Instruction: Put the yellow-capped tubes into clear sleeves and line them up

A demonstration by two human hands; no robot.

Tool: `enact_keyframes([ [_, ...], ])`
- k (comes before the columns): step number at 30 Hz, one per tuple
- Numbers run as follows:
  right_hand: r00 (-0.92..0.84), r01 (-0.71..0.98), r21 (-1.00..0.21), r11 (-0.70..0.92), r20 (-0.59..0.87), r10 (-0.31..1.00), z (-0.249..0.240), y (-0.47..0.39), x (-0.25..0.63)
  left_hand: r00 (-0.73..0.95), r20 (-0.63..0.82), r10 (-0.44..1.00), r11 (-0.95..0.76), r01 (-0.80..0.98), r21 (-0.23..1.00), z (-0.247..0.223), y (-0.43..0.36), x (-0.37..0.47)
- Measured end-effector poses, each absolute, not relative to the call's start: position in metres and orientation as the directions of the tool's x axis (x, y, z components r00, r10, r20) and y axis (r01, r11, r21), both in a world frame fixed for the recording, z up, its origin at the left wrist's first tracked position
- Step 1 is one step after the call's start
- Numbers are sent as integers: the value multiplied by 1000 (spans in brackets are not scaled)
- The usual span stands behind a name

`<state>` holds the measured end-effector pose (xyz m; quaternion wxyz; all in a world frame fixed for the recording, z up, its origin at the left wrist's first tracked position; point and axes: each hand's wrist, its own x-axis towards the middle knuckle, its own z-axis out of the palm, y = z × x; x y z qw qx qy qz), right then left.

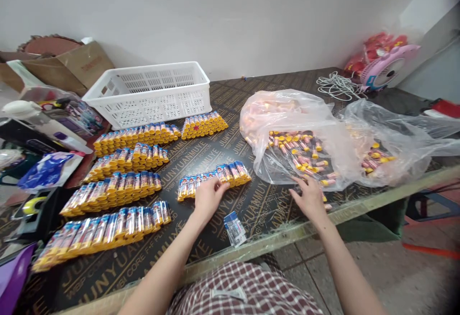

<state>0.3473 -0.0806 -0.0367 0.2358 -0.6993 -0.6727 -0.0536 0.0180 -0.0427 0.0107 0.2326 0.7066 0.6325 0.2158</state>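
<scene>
My left hand (pixel 209 194) is at the front of a short row of small tubes (pixel 233 173) with yellow caps and blue-topped printed labels. Its thumb and forefinger curl together against the row; whatever is between them is hidden. My right hand (pixel 309 199) has thumb and fingers apart, beside the mouth of a clear plastic bag (pixel 264 169). Loose pink tubes with yellow caps (pixel 302 159) spill from that bag, and a few lie partly behind the right hand. On the table before me lie small printed labels (pixel 235 228).
Stacked rows of labelled tubes (pixel 118 226) fill the left side of the table (pixel 194 149). Behind them stands a white plastic basket (pixel 161 104). A second bag of tubes (pixel 406 161) is at the right, with a white cord (pixel 336 86) and pink fan (pixel 386 73) beyond.
</scene>
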Motion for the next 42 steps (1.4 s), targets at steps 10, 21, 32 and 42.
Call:
enact_keyframes([
  [10,100,981,-184,-60,218,971,-45,-77,363,187,-192,963,-31,789,613,-48,-103,19],
  [21,-96,672,-714,198,181,979,-29,-91,252,159,-37,987,-89,717,692,-44,-110,17],
  [32,34,313,-928,203,225,974,5,-119,216,17,-447,894,424,-352,834,-12,-95,14],
  [42,27,443,-830,339,390,920,13,-136,197,-52,-516,855,401,-566,720,-4,-85,11],
])
